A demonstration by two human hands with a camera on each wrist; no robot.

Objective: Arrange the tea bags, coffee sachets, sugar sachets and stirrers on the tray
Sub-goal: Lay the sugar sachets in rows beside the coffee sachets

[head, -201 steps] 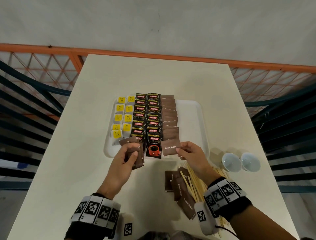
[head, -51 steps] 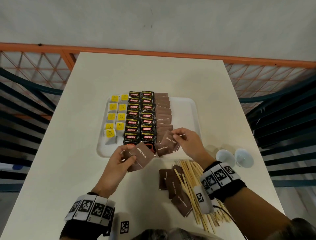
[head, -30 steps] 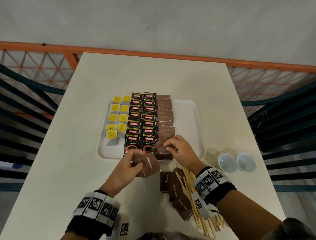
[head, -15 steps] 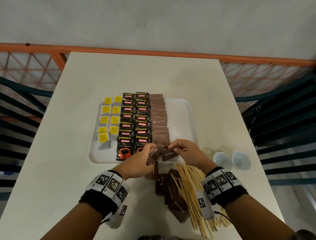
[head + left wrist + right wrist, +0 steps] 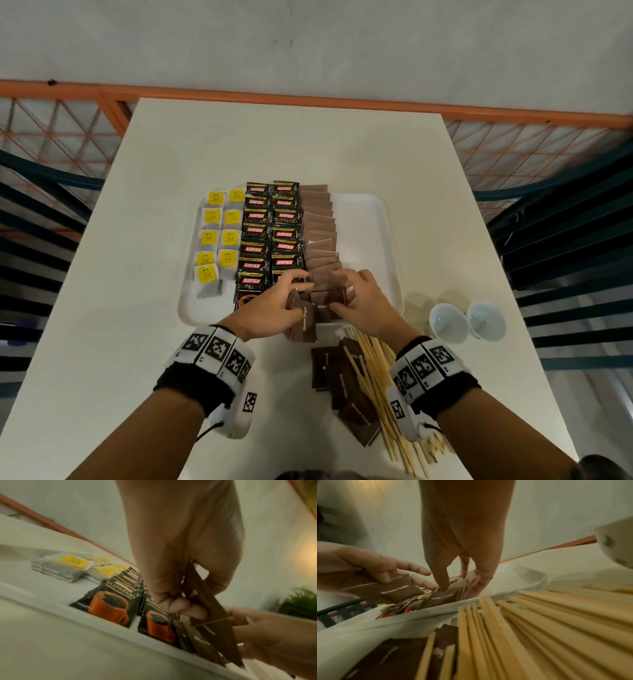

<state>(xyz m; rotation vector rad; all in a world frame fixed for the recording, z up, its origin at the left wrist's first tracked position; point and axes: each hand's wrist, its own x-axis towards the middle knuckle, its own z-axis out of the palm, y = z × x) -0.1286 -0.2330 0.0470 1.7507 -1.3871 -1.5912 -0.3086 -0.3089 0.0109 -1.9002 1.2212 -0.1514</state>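
Observation:
On the white tray (image 5: 388,240) lie yellow-tagged tea bags (image 5: 219,236), black coffee sachets (image 5: 270,233) and a column of brown sugar sachets (image 5: 320,236). My left hand (image 5: 296,298) grips a small stack of sugar sachets (image 5: 304,325) upright at the tray's near edge; the left wrist view shows this stack (image 5: 211,615) between curled fingers. My right hand (image 5: 342,294) pinches one sugar sachet (image 5: 330,303) down at the near end of the column, and its fingertips (image 5: 443,588) touch that sachet (image 5: 443,597). Loose sugar sachets (image 5: 342,380) and wooden stirrers (image 5: 383,377) lie on the table under my right wrist.
Two white cups (image 5: 448,322) (image 5: 486,320) stand to the right of the tray. The right third of the tray holds nothing. An orange rail (image 5: 308,102) runs behind the table, and dark blue chairs (image 5: 565,240) stand at both sides.
My left hand has moved right and forward with its stack to the tray's near edge, beside the right hand. The right hand has lowered its sachet onto the column's near end.

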